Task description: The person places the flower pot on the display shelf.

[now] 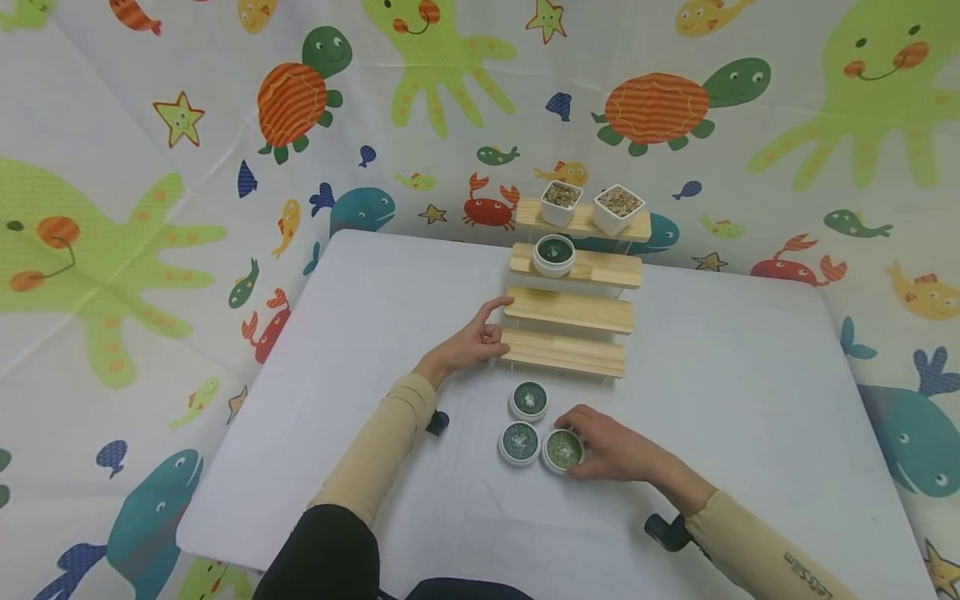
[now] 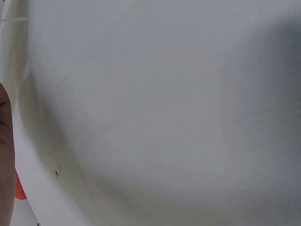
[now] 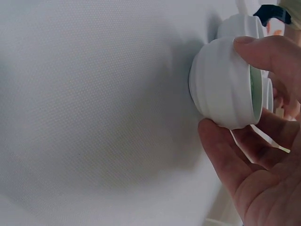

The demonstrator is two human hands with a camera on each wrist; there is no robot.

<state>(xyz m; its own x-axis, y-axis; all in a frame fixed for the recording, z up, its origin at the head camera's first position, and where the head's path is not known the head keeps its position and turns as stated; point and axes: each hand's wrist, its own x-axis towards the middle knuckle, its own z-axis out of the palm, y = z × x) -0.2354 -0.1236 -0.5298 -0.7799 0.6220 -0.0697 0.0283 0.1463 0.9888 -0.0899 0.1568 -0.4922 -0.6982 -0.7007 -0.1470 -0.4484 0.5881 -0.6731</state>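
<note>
A tiered wooden stand [image 1: 570,308] with four pale shelves stands on the white table. At its left end my left hand [image 1: 467,343] holds the two lowest shelves, index finger on the upper of these and thumb on the bottom one. Only a sliver of that hand [image 2: 5,160] shows in the left wrist view. My right hand [image 1: 611,446] grips a round white pot [image 1: 562,451] with light green filling, thumb on one side and fingers on the other. In the right wrist view, the gripped pot [image 3: 221,84] is low over the tabletop.
Two more round pots, one dark green [image 1: 530,400] and one grey-green [image 1: 520,442], sit beside the gripped one. Another dark green pot [image 1: 554,256] is on the second shelf from the top. Two square white pots [image 1: 561,202] with gravelly filling occupy the top shelf.
</note>
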